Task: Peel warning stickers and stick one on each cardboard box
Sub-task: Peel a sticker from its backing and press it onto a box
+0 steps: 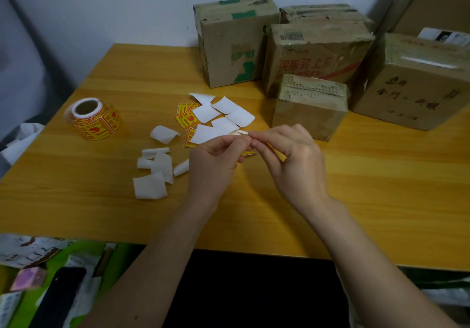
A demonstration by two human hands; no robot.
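I see both hands over the middle of the table [356,188], fingertips meeting. Left hand [213,160] pinches a sticker [248,152] by thumb and forefinger; only a thin yellow edge and a white backing corner show. Right hand [287,155] pinches the same piece from the other side, fingers curled. Can't tell if the sticker is off its backing yet.

Sticker roll [92,118], yellow with red print, stands on end near the table's left edge. Loose cut stickers [189,118], some face down showing white, lie in a pile just beyond the hands, toward the far edge. Curled white backing scraps [152,172] sit left of the left hand, nearer the front edge.

Cardboard boxes cluster at the far right corner: small box [309,109] closest, just beyond the right hand; box with red print [312,55] behind it; green-taped box [234,43] to their left; large box [417,83] at the right edge.
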